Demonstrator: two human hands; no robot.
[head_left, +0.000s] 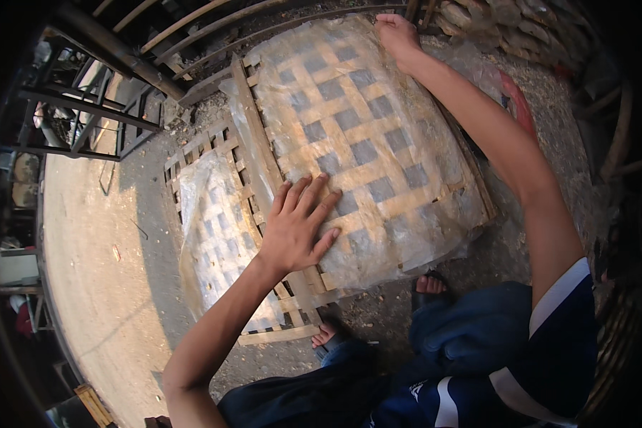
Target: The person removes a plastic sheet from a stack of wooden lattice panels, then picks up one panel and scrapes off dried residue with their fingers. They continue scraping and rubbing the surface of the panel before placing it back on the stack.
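Observation:
A large woven bamboo panel [335, 121] lies in front of me under a clear, wrinkled plastic sheet [406, 242]. My left hand [299, 221] rests on the sheet near the panel's left edge, palm down with its fingers spread. At the far right corner my right hand [398, 39] is closed on the edge of the plastic sheet; its fingertips are partly hidden. A wooden strip [257, 128] runs along the panel's left side. Beyond it, to the left and lower, sits a second woven panel [214, 214], also covered with plastic.
A dark metal frame [85, 118] stands at the far left, beside bamboo poles [185, 28]. Stacked plastic-wrapped bundles [506, 28] are at the far right, near a red item [517, 103] on the ground. My feet [429, 284] are just before the panel's near edge.

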